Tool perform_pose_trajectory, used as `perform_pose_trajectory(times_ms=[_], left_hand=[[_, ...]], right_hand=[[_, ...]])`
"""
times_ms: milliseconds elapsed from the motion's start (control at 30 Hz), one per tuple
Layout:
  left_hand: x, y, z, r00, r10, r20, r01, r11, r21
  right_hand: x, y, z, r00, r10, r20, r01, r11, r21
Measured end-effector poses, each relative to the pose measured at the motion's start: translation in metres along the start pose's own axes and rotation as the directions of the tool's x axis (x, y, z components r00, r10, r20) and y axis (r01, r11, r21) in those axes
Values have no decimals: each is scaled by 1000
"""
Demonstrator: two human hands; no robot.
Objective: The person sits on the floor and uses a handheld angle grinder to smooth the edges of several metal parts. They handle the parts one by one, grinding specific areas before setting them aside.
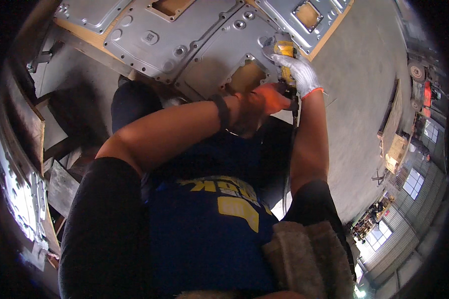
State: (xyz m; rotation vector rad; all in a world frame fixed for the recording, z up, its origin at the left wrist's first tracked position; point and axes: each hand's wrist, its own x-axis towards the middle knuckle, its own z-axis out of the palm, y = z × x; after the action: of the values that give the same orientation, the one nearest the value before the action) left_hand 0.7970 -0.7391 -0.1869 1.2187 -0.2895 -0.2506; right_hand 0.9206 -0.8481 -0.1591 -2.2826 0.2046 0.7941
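Note:
A yellow and grey angle grinder (285,50) is held over the right part of a grey metal cover plate (209,70). Whether its disc touches the metal, I cannot tell. My right hand (304,74), in a white glove with an orange cuff, grips the grinder's body near its head. My left hand (270,98), in an orange and dark glove, is closed round the rear end of the grinder. From there a dark cord (295,119) runs down past my right forearm. A rectangular cutout (247,77) opens in the plate beside my hands.
More grey plates (159,35) with bolt holes and cutouts lie side by side on wooden boards (329,37). Wood and metal pieces (62,187) stand at the left. Concrete floor (356,119) stretches right, towards a wooden pallet (395,152) and shelving by windows.

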Motion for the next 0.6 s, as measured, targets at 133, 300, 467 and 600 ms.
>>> perform_pose_trajectory(times_ms=[133, 300, 467, 600], left_hand=[[4, 7, 5, 888, -458, -49, 451, 886, -108], [0, -10, 2, 956, -293, 36, 295, 948, -117], [7, -42, 11, 948, -316, -34, 315, 949, -25], [-7, -19, -7, 991, 65, 119, -101, 942, 320]], right_hand=[[23, 25, 1, 984, -150, 95, 147, 989, 33], [2, 8, -2, 997, -19, 73, 23, 999, -44], [-7, -4, 1, 996, 4, 94, -8, 999, 41], [3, 2, 3, 995, -98, 9, 97, 993, 60]])
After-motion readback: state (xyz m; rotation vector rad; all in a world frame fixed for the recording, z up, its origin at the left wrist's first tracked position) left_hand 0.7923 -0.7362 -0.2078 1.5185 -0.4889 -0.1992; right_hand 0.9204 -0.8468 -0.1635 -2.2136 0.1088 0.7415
